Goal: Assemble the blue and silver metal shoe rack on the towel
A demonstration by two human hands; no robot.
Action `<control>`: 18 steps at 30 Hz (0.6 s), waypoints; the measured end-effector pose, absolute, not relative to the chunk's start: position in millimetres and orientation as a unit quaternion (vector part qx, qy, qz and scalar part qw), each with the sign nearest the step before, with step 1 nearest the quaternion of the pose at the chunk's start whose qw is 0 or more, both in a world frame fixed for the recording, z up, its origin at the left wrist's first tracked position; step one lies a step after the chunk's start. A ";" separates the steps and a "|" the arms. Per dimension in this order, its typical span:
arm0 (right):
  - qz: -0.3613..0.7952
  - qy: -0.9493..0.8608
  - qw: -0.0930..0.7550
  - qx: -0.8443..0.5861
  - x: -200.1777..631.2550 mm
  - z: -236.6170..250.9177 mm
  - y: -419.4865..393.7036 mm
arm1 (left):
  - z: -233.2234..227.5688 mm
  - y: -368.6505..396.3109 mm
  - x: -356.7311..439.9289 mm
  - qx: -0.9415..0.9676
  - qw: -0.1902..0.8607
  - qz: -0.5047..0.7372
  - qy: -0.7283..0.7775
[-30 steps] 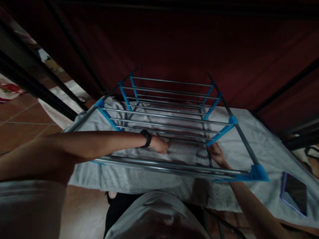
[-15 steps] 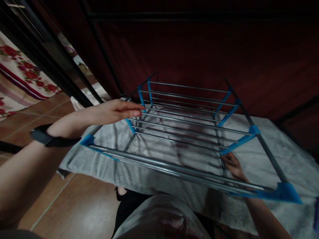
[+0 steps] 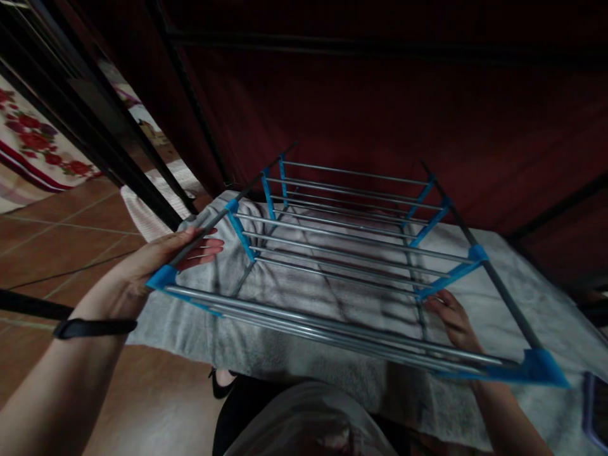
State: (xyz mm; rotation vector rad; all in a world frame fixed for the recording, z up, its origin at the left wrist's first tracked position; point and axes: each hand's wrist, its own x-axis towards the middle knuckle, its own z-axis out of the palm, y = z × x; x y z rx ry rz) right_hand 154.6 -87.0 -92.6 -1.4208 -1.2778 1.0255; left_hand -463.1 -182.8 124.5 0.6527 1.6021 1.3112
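A shoe rack (image 3: 332, 327) of grey metal tubes with blue plastic joints stands on a grey towel-like cloth in front of me. My left hand (image 3: 178, 253) is at its near left corner, under the left side tube, which crosses over the palm. Its fingers stretch out toward the rack's inside, apart from each other. On the right, my right hand (image 3: 453, 322) reaches in below the near tubes. Its fingers are closed round the lower end of a blue joint (image 3: 430, 292); the fingertips are partly hidden.
The grey cloth (image 3: 517, 304) spreads under the rack. Behind it rises a dark red fabric panel (image 3: 361, 101) with black frame bars. Black posts (image 3: 114, 133) and a flowered cloth (image 3: 35, 139) are at the left, over brown floor tiles (image 3: 71, 234). A dark-rimmed object (image 3: 591, 411) lies lower right.
My left hand has moved left and down, from above the middle left joint to beneath the near left tube. My right hand stays at the lower right joint.
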 end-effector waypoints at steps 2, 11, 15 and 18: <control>0.417 -0.496 0.476 -0.595 154.5 -93.1 -81.3 | 123.1 -184.3 -461.7 0.226 0.483 0.544 0.647; 0.394 -0.484 0.480 -0.616 172.0 -86.9 -60.5 | 111.9 -184.4 -465.0 0.314 0.522 0.560 0.561; 0.411 -0.493 0.466 -0.610 182.0 -83.9 -57.4 | 110.7 -187.3 -456.5 0.293 0.517 0.569 0.568; 0.426 -0.497 0.461 -0.599 188.8 -86.3 -55.1 | 111.7 -188.2 -450.8 0.281 0.518 0.580 0.562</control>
